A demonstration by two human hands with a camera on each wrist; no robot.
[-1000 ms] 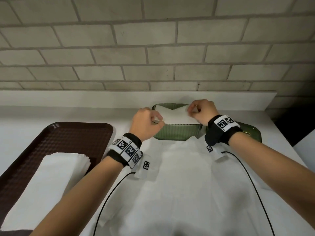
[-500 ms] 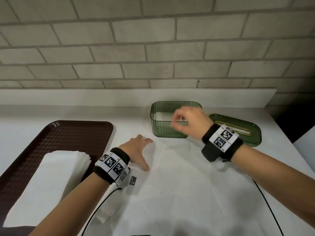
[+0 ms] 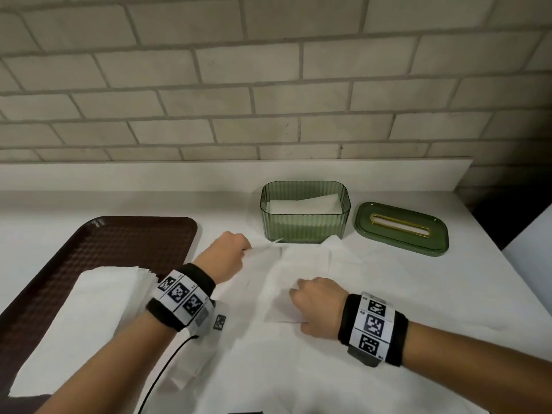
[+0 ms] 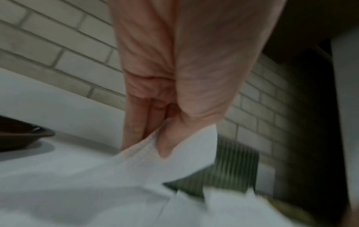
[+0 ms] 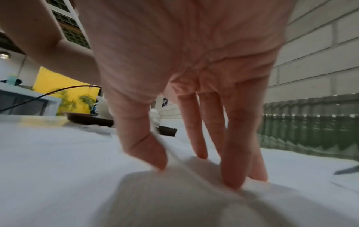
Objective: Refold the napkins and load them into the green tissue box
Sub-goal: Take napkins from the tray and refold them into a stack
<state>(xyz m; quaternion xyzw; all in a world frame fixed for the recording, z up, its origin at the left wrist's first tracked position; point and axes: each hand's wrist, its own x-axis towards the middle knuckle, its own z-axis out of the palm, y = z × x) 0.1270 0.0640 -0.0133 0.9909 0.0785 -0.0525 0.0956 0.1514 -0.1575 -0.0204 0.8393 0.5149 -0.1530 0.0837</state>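
The green tissue box (image 3: 304, 225) stands open at the back of the white table, with folded white napkins (image 3: 304, 204) inside. In front of it a crumpled white napkin (image 3: 298, 273) lies on the table. My left hand (image 3: 243, 249) pinches its far left corner between thumb and fingers; the left wrist view shows the same left hand (image 4: 153, 145) pinching that napkin (image 4: 174, 161). My right hand (image 3: 295, 291) holds the near edge. In the right wrist view a fold of the napkin (image 5: 184, 176) rises between the thumb and fingers of my right hand (image 5: 194, 169).
The green lid (image 3: 401, 230) with a gold slot lies right of the box. A brown tray (image 3: 119, 240) at the left carries a stack of white napkins (image 3: 89, 324). More white sheets cover the table near me. A brick wall and ledge close off the back.
Both hands left the box, where they had laid a folded napkin, and came back toward me. They now grip a napkin lying on the table.
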